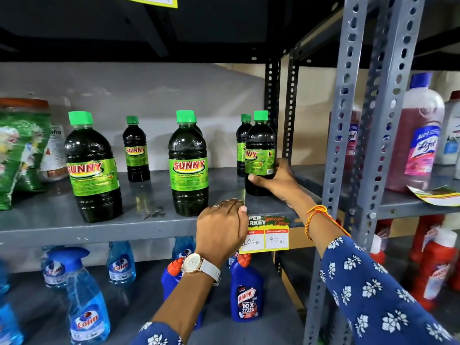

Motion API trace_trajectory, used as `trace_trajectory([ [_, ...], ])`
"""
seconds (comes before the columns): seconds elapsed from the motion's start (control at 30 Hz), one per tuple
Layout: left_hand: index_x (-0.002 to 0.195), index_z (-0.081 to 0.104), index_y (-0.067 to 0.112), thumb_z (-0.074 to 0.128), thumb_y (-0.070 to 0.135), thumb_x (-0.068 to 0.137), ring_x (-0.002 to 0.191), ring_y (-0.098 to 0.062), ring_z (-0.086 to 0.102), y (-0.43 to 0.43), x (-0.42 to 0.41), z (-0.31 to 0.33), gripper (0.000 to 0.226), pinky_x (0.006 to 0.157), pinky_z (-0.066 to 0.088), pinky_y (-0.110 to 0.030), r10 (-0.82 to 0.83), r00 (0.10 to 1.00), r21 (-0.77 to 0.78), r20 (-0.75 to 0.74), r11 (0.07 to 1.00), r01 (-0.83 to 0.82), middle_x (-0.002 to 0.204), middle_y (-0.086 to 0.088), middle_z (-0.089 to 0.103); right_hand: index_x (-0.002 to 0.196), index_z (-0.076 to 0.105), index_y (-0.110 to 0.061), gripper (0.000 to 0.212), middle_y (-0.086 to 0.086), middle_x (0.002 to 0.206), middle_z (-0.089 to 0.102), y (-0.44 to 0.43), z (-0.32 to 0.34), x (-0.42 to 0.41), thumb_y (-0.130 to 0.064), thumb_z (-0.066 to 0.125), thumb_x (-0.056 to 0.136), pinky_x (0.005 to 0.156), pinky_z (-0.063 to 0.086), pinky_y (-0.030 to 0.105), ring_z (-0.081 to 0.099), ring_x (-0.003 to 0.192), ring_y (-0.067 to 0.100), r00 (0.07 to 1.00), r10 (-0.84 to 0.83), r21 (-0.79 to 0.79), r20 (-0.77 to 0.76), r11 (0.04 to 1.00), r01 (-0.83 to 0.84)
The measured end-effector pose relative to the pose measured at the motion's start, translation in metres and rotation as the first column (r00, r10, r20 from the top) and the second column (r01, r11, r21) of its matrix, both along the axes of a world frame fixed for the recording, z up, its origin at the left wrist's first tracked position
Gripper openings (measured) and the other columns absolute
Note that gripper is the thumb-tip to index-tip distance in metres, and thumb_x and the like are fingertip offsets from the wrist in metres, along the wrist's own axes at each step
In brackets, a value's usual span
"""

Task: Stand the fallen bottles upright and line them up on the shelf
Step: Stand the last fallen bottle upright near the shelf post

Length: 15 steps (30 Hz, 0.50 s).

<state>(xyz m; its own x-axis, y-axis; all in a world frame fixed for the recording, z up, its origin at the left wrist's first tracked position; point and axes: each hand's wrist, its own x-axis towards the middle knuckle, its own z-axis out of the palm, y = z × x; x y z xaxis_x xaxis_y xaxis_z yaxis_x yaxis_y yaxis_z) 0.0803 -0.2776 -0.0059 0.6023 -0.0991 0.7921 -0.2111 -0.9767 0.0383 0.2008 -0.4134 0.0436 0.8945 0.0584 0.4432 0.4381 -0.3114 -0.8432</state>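
Note:
Several dark green bottles with green caps stand upright on the grey shelf [139, 220]. A large one [93, 168] is at the left, a small one [135, 150] stands behind, and another large one [188, 165] is in the middle. My right hand [275, 179] grips the lower body of the right bottle [260, 148], which stands upright near the shelf's right post. A further small bottle [241, 143] sits just behind it. My left hand [220, 229] rests on the shelf's front edge, fingers curled over the lip, holding no bottle.
A green packet [20, 150] and a jar stand at the shelf's left end. Grey slotted posts [348, 135] bound the right side. Pink cleaner bottles [418, 138] fill the neighbouring shelf. Blue spray bottles [87, 305] and toilet cleaner bottles [246, 292] sit below. A price tag [267, 235] hangs on the edge.

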Motion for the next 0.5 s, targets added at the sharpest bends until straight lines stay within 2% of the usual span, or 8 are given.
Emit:
trace_trajectory([
  [0.07, 0.084, 0.072, 0.009, 0.035, 0.022, 0.087, 0.073, -0.023, 0.069, -0.0003, -0.0005, -0.0005, 0.039, 0.062, 0.053, -0.029, 0.002, 1.000, 0.004, -0.001, 1.000, -0.002, 0.086, -0.007, 0.075, 0.124, 0.041, -0.010, 0.070, 0.010, 0.126, 0.057, -0.0023, -0.0009, 0.0011, -0.029, 0.080, 0.069, 0.103, 0.040, 0.044, 0.052, 0.117, 0.025, 0.999, 0.028, 0.016, -0.035, 0.999, -0.027],
  [0.13, 0.084, 0.071, 0.009, 0.034, 0.022, 0.087, 0.073, -0.023, 0.069, -0.0002, -0.0010, -0.0007, 0.040, 0.062, 0.053, -0.030, -0.002, 1.000, 0.002, -0.007, 1.000, 0.002, 0.085, -0.007, 0.075, 0.131, 0.040, -0.010, 0.066, 0.012, 0.132, 0.055, -0.0049, -0.0008, 0.0033, -0.017, 0.075, 0.075, 0.107, 0.037, 0.046, 0.050, 0.123, 0.028, 0.988, 0.124, 0.094, -0.095, 0.989, -0.115],
  [0.17, 0.084, 0.071, 0.010, 0.034, 0.022, 0.087, 0.073, -0.023, 0.069, -0.0004, -0.0011, -0.0007, 0.040, 0.062, 0.053, -0.030, -0.004, 1.000, 0.000, -0.010, 1.000, 0.004, 0.085, -0.007, 0.074, 0.135, 0.037, -0.009, 0.071, 0.013, 0.135, 0.053, -0.0058, -0.0004, 0.0041, -0.016, 0.074, 0.075, 0.109, 0.035, 0.046, 0.048, 0.125, 0.029, 0.980, 0.162, 0.148, -0.118, 0.978, -0.144],
  [0.23, 0.083, 0.071, 0.010, 0.034, 0.022, 0.087, 0.071, -0.023, 0.068, -0.0007, -0.0012, -0.0004, 0.039, 0.061, 0.052, -0.030, -0.001, 1.000, -0.004, -0.007, 1.000, 0.001, 0.083, -0.007, 0.074, 0.136, 0.032, -0.009, 0.084, 0.011, 0.137, 0.050, -0.0051, 0.0000, 0.0053, -0.028, 0.079, 0.069, 0.109, 0.035, 0.044, 0.047, 0.125, 0.027, 0.978, 0.164, 0.192, -0.131, 0.972, -0.138],
  [0.27, 0.082, 0.071, 0.010, 0.034, 0.022, 0.087, 0.071, -0.023, 0.068, -0.0010, -0.0012, -0.0002, 0.039, 0.060, 0.052, -0.030, -0.001, 1.000, -0.003, -0.002, 1.000, 0.001, 0.083, -0.007, 0.074, 0.132, 0.032, -0.009, 0.088, 0.010, 0.134, 0.051, -0.0042, -0.0001, 0.0046, -0.036, 0.081, 0.064, 0.108, 0.036, 0.044, 0.048, 0.123, 0.026, 0.984, 0.129, 0.163, -0.121, 0.981, -0.109],
  [0.33, 0.083, 0.071, 0.010, 0.034, 0.022, 0.087, 0.072, -0.023, 0.068, -0.0012, -0.0013, -0.0002, 0.039, 0.061, 0.052, -0.030, -0.003, 1.000, -0.002, 0.008, 1.000, 0.003, 0.084, -0.007, 0.074, 0.122, 0.036, -0.012, 0.082, 0.011, 0.129, 0.054, -0.0017, -0.0009, 0.0041, -0.038, 0.083, 0.061, 0.106, 0.038, 0.045, 0.051, 0.119, 0.026, 0.993, 0.082, 0.097, -0.085, 0.993, -0.074],
  [0.5, 0.084, 0.072, 0.009, 0.035, 0.022, 0.087, 0.075, -0.021, 0.069, -0.0014, -0.0019, -0.0003, 0.040, 0.063, 0.051, -0.028, 0.000, 1.000, 0.001, 0.025, 1.000, 0.000, 0.086, -0.007, 0.075, 0.127, 0.046, -0.014, 0.055, 0.010, 0.132, 0.056, -0.0033, -0.0030, 0.0056, -0.026, 0.070, 0.079, 0.107, 0.037, 0.044, 0.050, 0.122, 0.026, 0.982, 0.174, 0.056, -0.068, 0.984, -0.170],
])
